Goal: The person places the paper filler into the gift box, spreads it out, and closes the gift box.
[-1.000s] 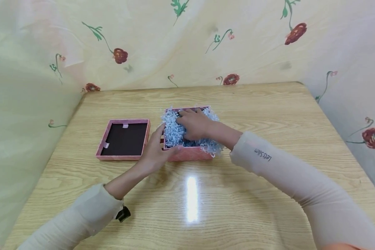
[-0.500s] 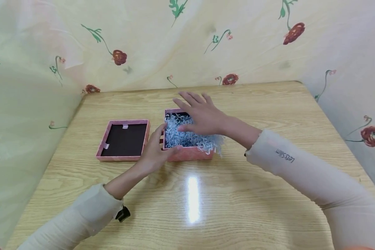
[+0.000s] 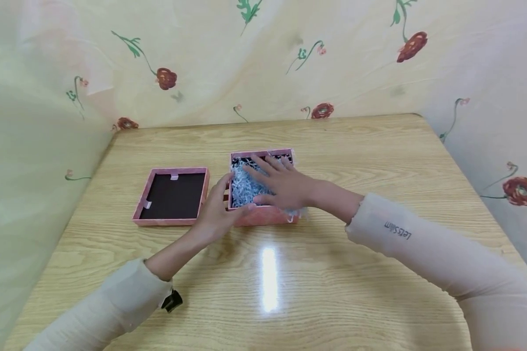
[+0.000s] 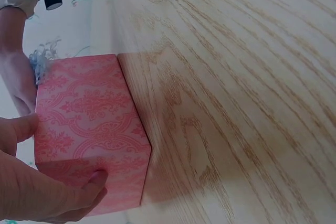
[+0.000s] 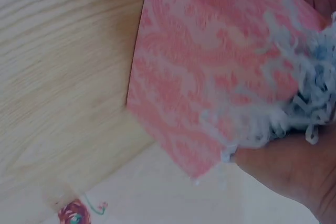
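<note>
A pink patterned gift box (image 3: 268, 217) stands uncovered on the table, filled with pale blue shredded paper (image 3: 243, 189). My left hand (image 3: 212, 213) grips its front left corner, thumb at the front rim and fingers against the left side, as the left wrist view shows on the patterned wall (image 4: 94, 103). Over the filling, my right hand (image 3: 286, 187) lies palm down with fingers spread, apparently touching the shreds and hiding the right part of them. In the right wrist view, loose shreds (image 5: 315, 85) hang over the box's rim beside that hand.
Left of the box lies its pink-edged lid (image 3: 171, 195), dark inside facing up, with two pale tabs. The wood-grain table (image 3: 355, 302) reaches back to a flower-printed cloth (image 3: 211, 63), which also hangs at both sides.
My right hand came up out of the box, spread its fingers, and then moved down onto the shredded paper. Fewer shreds hang over the right rim. My left hand stays at the corner.
</note>
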`<action>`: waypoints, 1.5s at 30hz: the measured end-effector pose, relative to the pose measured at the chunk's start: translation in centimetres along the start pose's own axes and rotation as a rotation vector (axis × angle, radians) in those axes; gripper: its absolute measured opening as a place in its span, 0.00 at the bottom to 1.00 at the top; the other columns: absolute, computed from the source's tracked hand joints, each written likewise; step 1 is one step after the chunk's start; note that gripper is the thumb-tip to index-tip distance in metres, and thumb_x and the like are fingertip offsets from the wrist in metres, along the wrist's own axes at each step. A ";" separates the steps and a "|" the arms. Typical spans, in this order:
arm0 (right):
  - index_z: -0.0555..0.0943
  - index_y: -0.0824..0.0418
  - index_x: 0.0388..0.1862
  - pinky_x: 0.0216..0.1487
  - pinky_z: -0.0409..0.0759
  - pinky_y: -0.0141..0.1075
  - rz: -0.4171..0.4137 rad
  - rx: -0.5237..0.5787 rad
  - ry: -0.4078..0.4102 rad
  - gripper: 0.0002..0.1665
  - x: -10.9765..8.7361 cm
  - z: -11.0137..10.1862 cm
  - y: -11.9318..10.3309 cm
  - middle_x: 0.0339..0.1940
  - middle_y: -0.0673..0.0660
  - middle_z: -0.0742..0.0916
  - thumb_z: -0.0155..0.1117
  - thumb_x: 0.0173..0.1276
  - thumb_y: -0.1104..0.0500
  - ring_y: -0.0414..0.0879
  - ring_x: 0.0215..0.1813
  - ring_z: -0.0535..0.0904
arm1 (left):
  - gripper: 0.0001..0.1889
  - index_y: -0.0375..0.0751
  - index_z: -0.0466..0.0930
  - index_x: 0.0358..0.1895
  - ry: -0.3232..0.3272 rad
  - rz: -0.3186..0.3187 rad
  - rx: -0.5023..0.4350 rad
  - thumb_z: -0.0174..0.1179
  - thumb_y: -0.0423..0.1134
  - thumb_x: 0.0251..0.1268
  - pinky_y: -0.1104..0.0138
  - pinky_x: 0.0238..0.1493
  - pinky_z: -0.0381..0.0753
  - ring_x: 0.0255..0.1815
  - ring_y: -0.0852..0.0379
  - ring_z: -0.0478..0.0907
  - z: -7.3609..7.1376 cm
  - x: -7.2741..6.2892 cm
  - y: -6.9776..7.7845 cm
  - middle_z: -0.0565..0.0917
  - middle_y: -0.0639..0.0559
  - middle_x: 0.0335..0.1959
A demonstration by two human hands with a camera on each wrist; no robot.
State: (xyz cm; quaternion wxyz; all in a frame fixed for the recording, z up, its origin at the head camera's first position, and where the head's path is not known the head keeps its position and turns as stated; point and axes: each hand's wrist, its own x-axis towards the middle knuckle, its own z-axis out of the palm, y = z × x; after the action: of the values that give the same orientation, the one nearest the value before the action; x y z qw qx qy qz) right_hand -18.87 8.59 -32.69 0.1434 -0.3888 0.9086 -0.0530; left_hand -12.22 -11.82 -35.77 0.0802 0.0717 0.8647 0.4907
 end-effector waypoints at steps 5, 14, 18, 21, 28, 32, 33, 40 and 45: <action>0.35 0.46 0.79 0.73 0.43 0.58 0.024 0.012 -0.126 0.44 1.8 0.4 -0.4 0.80 0.56 0.41 0.42 0.75 0.36 0.59 0.78 0.41 | 0.45 0.46 0.44 0.77 -0.001 -0.010 0.012 0.64 0.47 0.64 0.52 0.58 0.75 0.67 0.40 0.65 -0.1 0.0 -0.1 0.57 0.41 0.73; 0.45 0.61 0.78 0.75 0.45 0.46 0.066 0.200 -0.325 0.42 4.8 1.2 -0.3 0.79 0.60 0.42 0.44 0.77 0.42 0.55 0.78 0.40 | 0.46 0.45 0.46 0.77 0.020 0.009 0.026 0.65 0.48 0.62 0.52 0.61 0.72 0.68 0.42 0.63 0.0 0.0 -0.2 0.57 0.42 0.74; 0.47 0.62 0.78 0.75 0.45 0.45 0.060 0.220 -0.325 0.43 5.1 0.8 -0.1 0.79 0.61 0.45 0.46 0.76 0.41 0.54 0.78 0.43 | 0.46 0.46 0.46 0.77 0.027 -0.003 0.024 0.66 0.48 0.62 0.53 0.60 0.73 0.67 0.43 0.65 0.0 0.0 -0.2 0.58 0.43 0.73; 0.47 0.59 0.78 0.75 0.46 0.46 0.056 0.227 -0.312 0.42 4.7 0.2 0.0 0.79 0.60 0.47 0.46 0.75 0.40 0.54 0.78 0.44 | 0.46 0.47 0.45 0.77 0.017 -0.013 0.005 0.65 0.48 0.62 0.53 0.58 0.75 0.66 0.42 0.66 0.0 0.0 -0.3 0.58 0.43 0.73; 0.48 0.50 0.79 0.74 0.46 0.54 0.031 0.226 -0.202 0.41 2.3 -2.1 0.4 0.80 0.56 0.46 0.49 0.74 0.41 0.54 0.78 0.40 | 0.46 0.47 0.45 0.77 0.009 -0.007 0.001 0.65 0.47 0.63 0.53 0.58 0.75 0.66 0.41 0.66 0.1 0.1 -0.5 0.58 0.43 0.72; 0.47 0.50 0.79 0.73 0.36 0.59 -0.002 0.146 -0.143 0.42 0.5 -3.4 0.9 0.80 0.56 0.47 0.49 0.74 0.39 0.55 0.79 0.38 | 0.46 0.47 0.45 0.77 0.009 -0.012 0.000 0.65 0.47 0.63 0.52 0.59 0.74 0.66 0.41 0.66 0.1 0.1 -0.5 0.58 0.44 0.72; 0.47 0.49 0.79 0.72 0.33 0.60 -0.008 0.128 -0.130 0.43 0.1 -3.7 1.1 0.80 0.55 0.47 0.49 0.73 0.38 0.55 0.79 0.38 | 0.46 0.47 0.45 0.77 0.009 -0.011 0.002 0.65 0.46 0.63 0.53 0.59 0.74 0.66 0.41 0.66 0.1 0.1 -0.5 0.59 0.44 0.72; 0.48 0.48 0.79 0.69 0.22 0.61 -0.059 0.071 -0.096 0.50 -2.6 -4.2 1.8 0.80 0.55 0.46 0.57 0.67 0.35 0.55 0.79 0.34 | 0.45 0.47 0.45 0.77 0.010 -0.020 -0.016 0.65 0.45 0.63 0.53 0.59 0.74 0.66 0.41 0.66 0.2 0.0 -0.4 0.58 0.43 0.72; 0.52 0.46 0.78 0.67 0.21 0.64 -0.061 -0.020 -0.060 0.51 -2.7 -3.8 2.3 0.80 0.55 0.49 0.66 0.62 0.40 0.55 0.79 0.37 | 0.45 0.46 0.45 0.77 0.011 -0.015 0.004 0.65 0.45 0.63 0.52 0.59 0.74 0.66 0.41 0.66 0.2 0.0 -0.2 0.59 0.43 0.72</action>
State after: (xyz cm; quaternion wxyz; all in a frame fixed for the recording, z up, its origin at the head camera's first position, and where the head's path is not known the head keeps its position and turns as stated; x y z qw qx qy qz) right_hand -19.79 12.11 -28.99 0.1650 -0.4190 0.8921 -0.0366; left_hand -12.21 -11.79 -36.02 0.0790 0.0629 0.8666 0.4886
